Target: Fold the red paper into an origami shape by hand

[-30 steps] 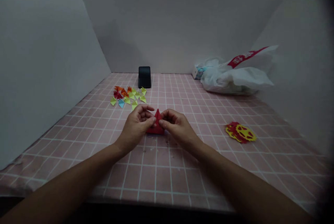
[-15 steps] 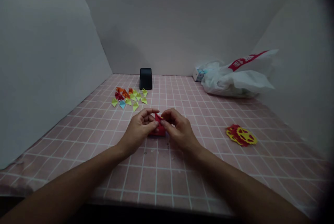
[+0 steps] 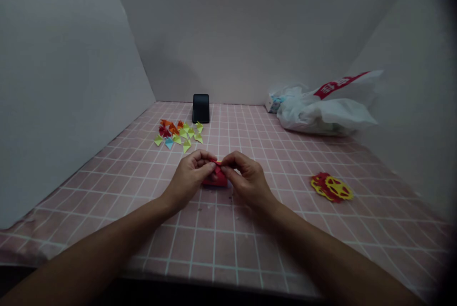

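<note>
Room to pass between right hand (image 3: 248, 180) and red-yellow cutouts (image 3: 332, 187). Folded papers (image 3: 173, 128) block back left, black phone (image 3: 201, 108) behind; plastic bag (image 3: 321, 118) blocks back right.

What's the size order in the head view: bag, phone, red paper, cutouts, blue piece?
Largest to smallest, as they look:
1. Bag
2. Cutouts, taken as one pile
3. Phone and red paper: unranked; the paper is nearer the camera and partly hidden
4. Blue piece
</note>
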Tool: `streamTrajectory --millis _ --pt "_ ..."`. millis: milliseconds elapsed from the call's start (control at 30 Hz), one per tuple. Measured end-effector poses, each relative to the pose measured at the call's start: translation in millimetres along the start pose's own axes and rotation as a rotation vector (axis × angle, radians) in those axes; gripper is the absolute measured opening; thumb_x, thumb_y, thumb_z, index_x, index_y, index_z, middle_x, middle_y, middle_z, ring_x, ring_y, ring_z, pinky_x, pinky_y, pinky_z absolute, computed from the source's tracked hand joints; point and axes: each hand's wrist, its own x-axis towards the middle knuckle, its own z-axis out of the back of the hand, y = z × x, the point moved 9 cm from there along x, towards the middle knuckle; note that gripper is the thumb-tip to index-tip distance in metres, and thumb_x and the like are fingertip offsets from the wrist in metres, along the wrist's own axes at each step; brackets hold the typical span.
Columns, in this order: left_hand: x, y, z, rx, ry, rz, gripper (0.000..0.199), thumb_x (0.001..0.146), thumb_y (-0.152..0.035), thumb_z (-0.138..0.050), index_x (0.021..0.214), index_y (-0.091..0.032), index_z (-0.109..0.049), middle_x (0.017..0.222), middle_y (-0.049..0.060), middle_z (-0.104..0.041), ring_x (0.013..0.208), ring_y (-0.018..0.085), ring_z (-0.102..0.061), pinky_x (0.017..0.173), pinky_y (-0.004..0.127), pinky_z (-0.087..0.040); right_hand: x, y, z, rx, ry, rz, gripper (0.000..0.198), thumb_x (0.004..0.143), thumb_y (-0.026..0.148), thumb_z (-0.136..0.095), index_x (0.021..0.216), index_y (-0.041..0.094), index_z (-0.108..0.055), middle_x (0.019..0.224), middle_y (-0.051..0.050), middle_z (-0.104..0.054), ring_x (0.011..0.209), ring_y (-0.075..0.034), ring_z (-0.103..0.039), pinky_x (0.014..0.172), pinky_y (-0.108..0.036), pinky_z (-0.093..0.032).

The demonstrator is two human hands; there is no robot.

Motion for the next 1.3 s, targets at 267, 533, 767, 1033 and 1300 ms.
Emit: streamTrajectory --millis 267,533,767,1033,1300 --pt "0.1 -3.5 1.7 0.030 -0.017 -0.014 0.015 0.075 -0.020 -0.070 0.086 -0.016 -0.061 0.062 -0.001 -0.068 0.057 0.012 -0.064 0.062 0.024 -0.052 -0.2 3.0 -0.5 -0.024 0.012 0.026 0.012 0.084 0.012 -0.059 0.079 0.022 -0.062 0.079 -0.001 -0.064 0.076 -0.017 -0.060 0.073 -0.032 -0.046" --pt "1.9 -5.9 4.7 0.053 -0.036 -0.022 0.012 0.074 -0.021 -0.069 0.082 -0.016 -0.062 0.061 -0.001 -0.068 0.056 0.012 -0.063 0.061 0.025 -0.051 -1.0 1.1 -1.0 -0.028 0.018 0.016 0.010 0.086 0.015 -0.058 0.081 0.022 -0.062 0.080 -0.001 -0.064 0.077 -0.017 -0.060 0.073 -0.032 -0.047" --pt "1.6 -5.5 0.8 0.082 0.016 0.016 0.013 0.079 -0.028 -0.068 0.082 -0.015 -0.069 0.064 0.000 -0.067 0.058 0.012 -0.062 0.061 0.024 -0.051 -0.8 2.3 -2.2 -0.042 0.034 0.021 0.011 0.085 0.013 -0.057 0.083 0.022 -0.062 0.082 -0.001 -0.065 0.078 -0.017 -0.061 0.074 -0.031 -0.047" --pt "3.8 1.0 0.7 0.047 0.027 0.056 0.017 0.076 -0.030 -0.076 0.079 -0.016 -0.068 0.065 -0.001 -0.067 0.058 0.011 -0.061 0.061 0.024 -0.051 0.1 -7.3 -1.2 0.053 0.008 -0.063 0.004 0.084 0.019 -0.058 0.081 0.022 -0.059 0.081 -0.001 -0.062 0.078 -0.018 -0.059 0.073 -0.032 -0.047" --pt "4.5 -3.2 3.0 0.117 0.000 0.002 0.014 0.078 -0.026 -0.074 0.076 -0.015 -0.066 0.064 -0.002 -0.065 0.058 0.009 -0.057 0.059 0.021 -0.047 0.6 -18.7 -3.1 0.288 -0.008 -0.211 0.010 0.080 0.026 -0.065 0.083 0.022 -0.056 0.080 0.001 -0.057 0.075 -0.015 -0.055 0.071 -0.030 -0.046"
